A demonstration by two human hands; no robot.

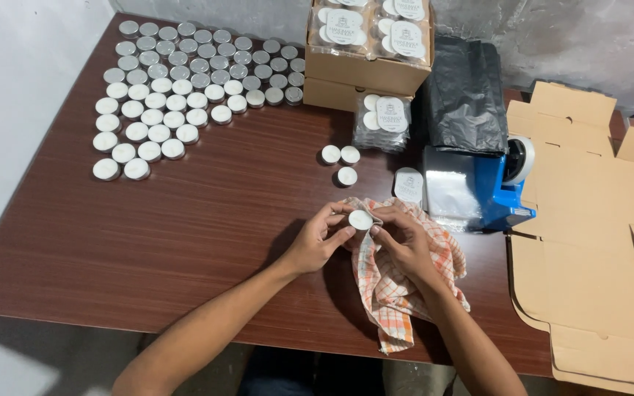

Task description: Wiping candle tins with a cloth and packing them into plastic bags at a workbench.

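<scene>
Pinching a small round white tealight candle (360, 219) between both grips, left hand (319, 240) and right hand (405, 242), I steady it over the orange checked cloth (394, 293), seemingly for wiping; three loose tealights (340, 163) sit just beyond on the brown tabletop (185, 220).

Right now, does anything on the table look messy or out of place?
A little. Three tealights sit alone mid-table, apart from the neat rows of tealights at the far left. The checked cloth is crumpled and hangs over the table's near edge. Both hands, left hand and right hand, hold one tealight. Nothing looks spilled or broken.
</scene>
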